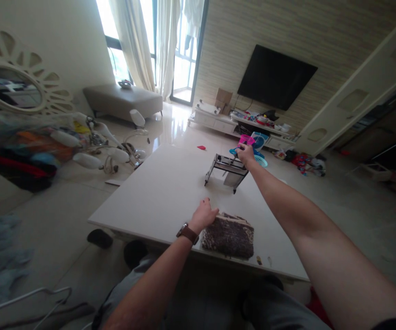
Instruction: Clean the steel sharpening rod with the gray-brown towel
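Observation:
My right hand [246, 154] is stretched far over the white table, at the upper right corner of a small silver-and-black metal stand [231, 166]. Its fingers are closed there; what is between them is too small to make out. The stand rests on thin legs with dark feet, a pale panel hanging at its right side. My left hand [203, 214], with a brown-strapped watch on the wrist, is nearer to me, thumb and fingers apart and nothing visible in it. Just right of it, a folded dark brown patterned cloth [230, 236] lies at the table's near edge.
On the white table [149, 201], a small yellow-and-dark item [259, 260] lies near the front edge. Beyond the far edge are a pink basket [246, 139] and a light blue basket [261, 161]. A lamp with several white shades [86, 161] stands left of the table.

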A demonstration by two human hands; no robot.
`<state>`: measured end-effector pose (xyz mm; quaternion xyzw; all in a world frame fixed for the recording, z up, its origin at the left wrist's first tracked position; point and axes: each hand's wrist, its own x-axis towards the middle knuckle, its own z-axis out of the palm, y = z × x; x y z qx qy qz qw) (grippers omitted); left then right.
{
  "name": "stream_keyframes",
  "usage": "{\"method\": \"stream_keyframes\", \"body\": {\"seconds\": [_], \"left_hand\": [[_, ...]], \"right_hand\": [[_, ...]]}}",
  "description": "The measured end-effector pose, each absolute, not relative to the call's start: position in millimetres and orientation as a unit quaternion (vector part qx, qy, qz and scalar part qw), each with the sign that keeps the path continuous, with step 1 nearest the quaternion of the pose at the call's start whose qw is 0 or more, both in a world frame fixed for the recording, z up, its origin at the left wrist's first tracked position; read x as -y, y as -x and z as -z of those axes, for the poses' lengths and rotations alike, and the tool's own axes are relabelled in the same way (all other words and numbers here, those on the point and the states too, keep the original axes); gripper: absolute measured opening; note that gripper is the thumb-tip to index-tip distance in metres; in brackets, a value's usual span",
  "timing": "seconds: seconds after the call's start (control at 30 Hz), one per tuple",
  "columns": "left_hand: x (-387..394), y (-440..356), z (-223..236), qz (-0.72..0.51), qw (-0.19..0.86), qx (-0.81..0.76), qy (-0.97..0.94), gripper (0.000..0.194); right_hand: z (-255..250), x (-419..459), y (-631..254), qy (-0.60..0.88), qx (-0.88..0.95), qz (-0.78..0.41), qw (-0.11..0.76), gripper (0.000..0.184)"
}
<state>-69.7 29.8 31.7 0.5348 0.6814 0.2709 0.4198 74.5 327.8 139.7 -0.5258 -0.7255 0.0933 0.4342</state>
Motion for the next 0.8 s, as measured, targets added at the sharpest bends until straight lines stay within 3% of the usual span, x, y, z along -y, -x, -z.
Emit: {"method": "stream_keyframes", "body": {"seconds": [0.23,0.4,0.53,0.67,0.8], "left_hand": [[-31,70,-32,-0.295,0.414,-0.675,-0.536,0.061],[-35,67,-32,-0.351,0.475,-0.648,-0.481,0.055],[-32,60,-41,-0.409,0.612,-0.531,-0.421,0.035],[-24,57,-56,-0.472,0.763,-0.332,-0.29,0.057],[-19,61,-66,-0.527,0.794,-0.243,-0.182,0.066]], "right_hand": [[-231,-331,-84,0.42,0.72,0.031,0.551,0.031],[-261,-285,-84,0.339,0.765,0.106,0.537,0.029],[-243,-224,-71,0.324,0.8,0.067,0.501,0.043],[-193,-155,-60,0.348,0.807,-0.033,0.477,0.035],[-126,-87,-61,0.381,0.796,-0.123,0.454,0.017]]}}
